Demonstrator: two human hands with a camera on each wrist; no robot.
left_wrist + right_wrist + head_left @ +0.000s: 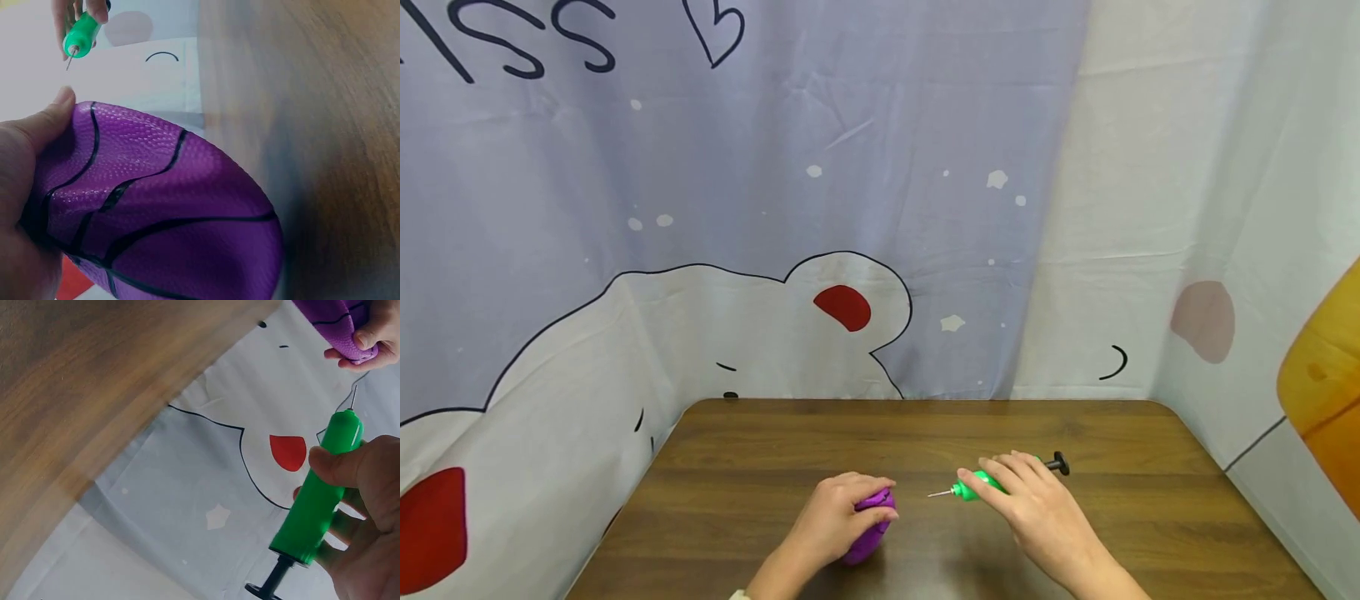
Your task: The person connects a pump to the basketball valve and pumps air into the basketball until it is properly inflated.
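My left hand [833, 518] grips a deflated purple ball [169, 206] with black seam lines, like a small basketball gone flat. Its upper edge is pinched between thumb and fingers, and the rest hangs over the table. In my right hand [1037, 510] is a green hand pump [319, 494], held round its barrel by thumb and fingers. A thin metal needle [940, 494] at the pump's tip points left, toward the ball, with a gap between them. The black plunger handle [1058, 463] sticks out at the other end, partly drawn out.
Both hands are above a brown wooden table [760, 450]. Behind it hangs a printed curtain [850, 167] with cartoon shapes, and more of the fabric [1247, 208] runs along the right side. The table's far edge meets the curtain.
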